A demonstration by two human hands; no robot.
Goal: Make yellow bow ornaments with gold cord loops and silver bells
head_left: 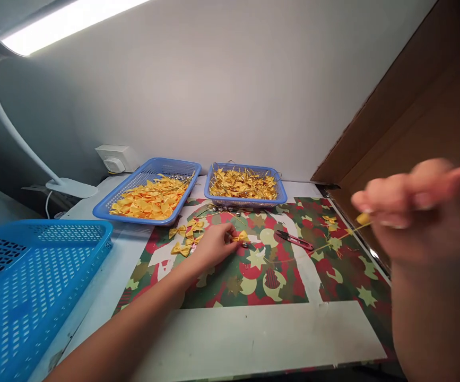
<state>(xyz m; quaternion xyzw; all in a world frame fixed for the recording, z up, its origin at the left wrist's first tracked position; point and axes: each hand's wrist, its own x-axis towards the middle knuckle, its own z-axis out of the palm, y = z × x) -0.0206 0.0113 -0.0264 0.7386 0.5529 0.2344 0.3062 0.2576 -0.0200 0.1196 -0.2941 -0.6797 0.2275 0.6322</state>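
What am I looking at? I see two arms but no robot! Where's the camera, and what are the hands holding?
There's no robot here, just a person's two bare hands. The one picture comes from a camera worn on their head, looking forward and down.

The left hand holds a yellow bow at the table. The right hand, raised and blurry, seems to pinch a thin yellow strand.

Below is a colourful patterned sheet with small snips and loose bows on it. Behind are a left basket and a right basket, both piled with yellow pieces.
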